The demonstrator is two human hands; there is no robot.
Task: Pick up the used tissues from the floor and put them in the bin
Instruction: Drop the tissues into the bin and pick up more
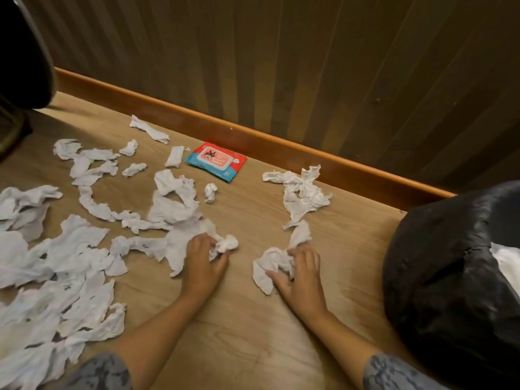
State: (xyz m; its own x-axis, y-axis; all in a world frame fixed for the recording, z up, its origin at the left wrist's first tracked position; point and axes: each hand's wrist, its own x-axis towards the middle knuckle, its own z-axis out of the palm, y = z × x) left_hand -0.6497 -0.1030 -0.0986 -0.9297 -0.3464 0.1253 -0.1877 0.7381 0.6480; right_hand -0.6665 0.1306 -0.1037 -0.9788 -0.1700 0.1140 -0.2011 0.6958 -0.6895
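Note:
Several crumpled white tissues lie scattered over the wooden floor (242,319), most of them in a big pile (56,266) at the left. My left hand (204,263) is closed on a balled tissue (226,243) at the pile's right edge. My right hand (301,274) presses down on and grips another crumpled tissue (267,266). Beyond that hand lies a loose tissue cluster (301,192). The bin (455,277), lined with a black bag, stands at the right; something white (506,263) shows inside it.
A red and blue wipes packet (216,161) lies near the orange skirting board (281,142) below the ribbed wall. A dark object (22,52) stands at the top left. Bare floor lies between my arms.

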